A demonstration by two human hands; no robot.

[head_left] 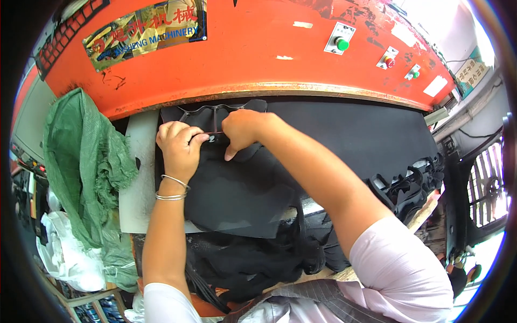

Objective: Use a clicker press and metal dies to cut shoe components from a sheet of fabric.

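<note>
A thin-walled metal cutting die (pixel 215 119) with curved edges rests on black sheet material (pixel 344 134), below the front edge of the orange machine. My left hand (pixel 180 144) is closed at the die's left side, its thumb pressed along the near edge beside a small white mark. At the die's right side, my right hand (pixel 243 129) also grips it, with one finger pointing down toward the sheet. Both hands cover parts of the die's outline. A black piece (pixel 237 199) with a rounded edge spreads nearer to me.
The orange press (pixel 258 59) spans the far side, carrying a green button (pixel 342 44) and a red knob (pixel 389 62). Green woven sacking (pixel 81 167) hangs at left, above white plastic bags (pixel 72 258). Black offcuts (pixel 412 185) pile at right. A pale board (pixel 134 207) underlies the sheet.
</note>
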